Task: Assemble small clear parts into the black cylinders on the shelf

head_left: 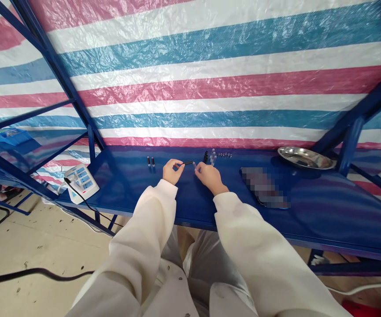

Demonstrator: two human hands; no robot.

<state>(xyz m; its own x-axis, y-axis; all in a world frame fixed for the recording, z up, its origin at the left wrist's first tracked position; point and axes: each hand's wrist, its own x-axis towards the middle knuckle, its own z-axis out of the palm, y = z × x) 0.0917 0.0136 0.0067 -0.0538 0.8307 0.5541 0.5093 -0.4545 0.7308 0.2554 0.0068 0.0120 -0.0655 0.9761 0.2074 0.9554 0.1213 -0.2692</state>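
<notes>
My left hand [172,171] is over the blue shelf [325,211], its fingers pinched on a thin black stick-like part [187,163] that points to the right. My right hand [209,175] sits close beside it, fingers closed on a small clear piece [194,165] next to the black part's tip. Both arms wear white sleeves. Two short black parts [150,161] lie on the shelf left of my left hand. Beyond my right hand are a black part [205,156], a few small clear pieces [213,157] and a row of tiny metal bits [225,155].
A round metal dish [304,158] rests at the shelf's back right, by a blue upright post [349,147]. A blurred dark flat object [264,187] lies right of my hands. A white power strip [82,181] with a black cable sits at the shelf's left end. A striped tarp hangs behind.
</notes>
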